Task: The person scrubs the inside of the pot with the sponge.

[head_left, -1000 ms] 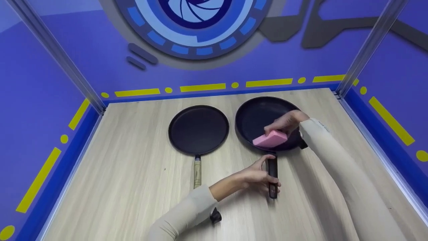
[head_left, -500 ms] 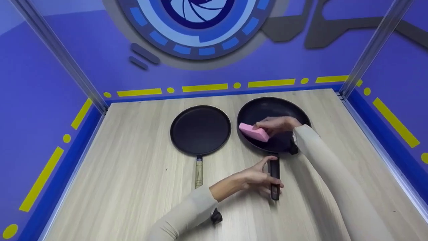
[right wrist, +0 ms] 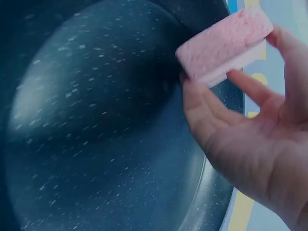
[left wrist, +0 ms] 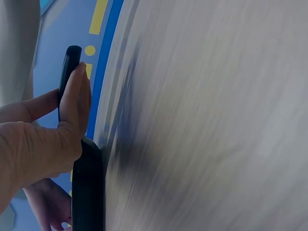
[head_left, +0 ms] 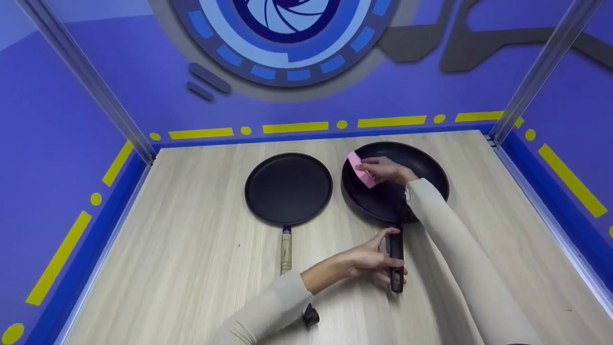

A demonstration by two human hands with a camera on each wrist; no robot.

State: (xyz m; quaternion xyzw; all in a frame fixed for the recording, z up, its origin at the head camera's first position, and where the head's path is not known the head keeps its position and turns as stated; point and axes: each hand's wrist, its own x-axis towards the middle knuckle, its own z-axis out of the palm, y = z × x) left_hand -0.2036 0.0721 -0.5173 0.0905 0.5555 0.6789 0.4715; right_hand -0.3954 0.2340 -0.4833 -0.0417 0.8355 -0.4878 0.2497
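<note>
A deep black frying pan (head_left: pixel 421 167) stands at the back right of the table, its speckled inside filling much of the right wrist view. My right hand (head_left: pixel 385 170) pinches a pink sponge (head_left: pixel 361 170) between thumb and fingers, at the pan's left inner wall. In the right wrist view the sponge (right wrist: pixel 226 45) is tilted on edge near the rim. My left hand (head_left: pixel 371 261) grips the pan's black handle (head_left: pixel 396 249) from the left, fingers curled round its underside. The left wrist view shows that handle (left wrist: pixel 70 60) raised above the tabletop.
Left of the frying pan lies a flat black crepe pan (head_left: pixel 289 189) with a wood-patterned handle (head_left: pixel 286 251), partly covered by my left sleeve. Blue panels (head_left: pixel 119 86) wall the wooden table (head_left: pixel 191 230) at the back and sides.
My right hand has swept the sponge from the pan's near side leftward, then up along the left wall. The left hand stays on the handle, and the head view has shifted slightly.
</note>
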